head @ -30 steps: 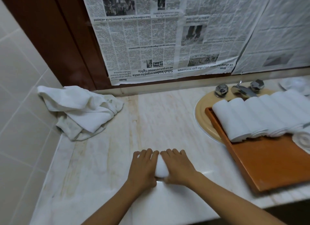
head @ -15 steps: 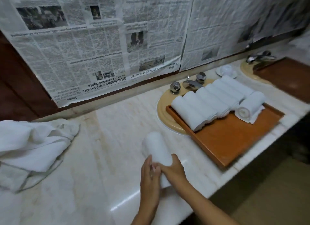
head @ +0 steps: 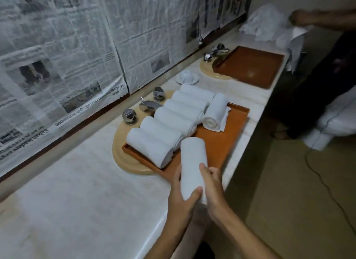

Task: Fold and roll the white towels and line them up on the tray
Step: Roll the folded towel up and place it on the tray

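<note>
Bare tray [head: 221, 143] front lies open; rolled towels [head: 165, 131] crowd its back.

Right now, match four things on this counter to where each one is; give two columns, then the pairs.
1 held towel roll
2 near tray
3 far tray
4 white cup

A between near basin and far basin
B gripped by left hand and right hand
C carrying a row of rolled towels
D over the far basin

Pairs: 1-B, 2-C, 3-D, 4-A
</note>
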`<state>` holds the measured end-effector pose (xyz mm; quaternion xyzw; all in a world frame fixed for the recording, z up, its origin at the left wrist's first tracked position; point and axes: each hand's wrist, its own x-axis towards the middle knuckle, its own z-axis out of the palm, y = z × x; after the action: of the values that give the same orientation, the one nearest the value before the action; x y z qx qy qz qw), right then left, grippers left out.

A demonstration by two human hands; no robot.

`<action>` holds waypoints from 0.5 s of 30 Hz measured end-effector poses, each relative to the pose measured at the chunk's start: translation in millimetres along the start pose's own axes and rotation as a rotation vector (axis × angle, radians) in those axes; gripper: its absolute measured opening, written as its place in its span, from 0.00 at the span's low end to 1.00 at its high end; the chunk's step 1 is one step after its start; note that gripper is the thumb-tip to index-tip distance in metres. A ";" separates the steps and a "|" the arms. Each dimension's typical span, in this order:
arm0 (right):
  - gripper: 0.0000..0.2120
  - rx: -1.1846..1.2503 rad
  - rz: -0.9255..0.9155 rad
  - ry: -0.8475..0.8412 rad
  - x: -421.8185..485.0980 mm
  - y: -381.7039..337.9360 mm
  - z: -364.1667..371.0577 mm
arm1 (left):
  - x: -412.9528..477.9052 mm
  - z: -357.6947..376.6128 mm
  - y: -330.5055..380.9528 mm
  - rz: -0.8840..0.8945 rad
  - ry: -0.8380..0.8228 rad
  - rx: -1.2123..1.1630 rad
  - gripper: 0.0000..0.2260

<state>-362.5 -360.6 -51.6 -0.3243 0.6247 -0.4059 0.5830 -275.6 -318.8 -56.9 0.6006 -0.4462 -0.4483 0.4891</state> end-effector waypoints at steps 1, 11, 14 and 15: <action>0.18 0.033 0.022 0.001 11.2 -6.0 -3.5 | 10.6 5.2 3.5 0.001 -0.013 -0.020 0.46; 0.49 0.471 0.192 -0.010 137.2 -48.8 -11.8 | 109.6 19.5 14.1 -0.313 -0.189 -0.578 0.33; 0.51 0.508 0.203 -0.007 166.1 -57.1 -18.5 | 122.3 14.7 4.5 -0.518 -0.186 -0.797 0.35; 0.49 0.501 0.195 -0.008 172.3 -58.7 -19.2 | 124.3 12.6 1.9 -0.544 -0.181 -0.836 0.34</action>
<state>-404.5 -536.4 -80.0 -0.1096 0.5308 -0.4886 0.6837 -263.2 -442.5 -69.2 0.4065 -0.0965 -0.7501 0.5126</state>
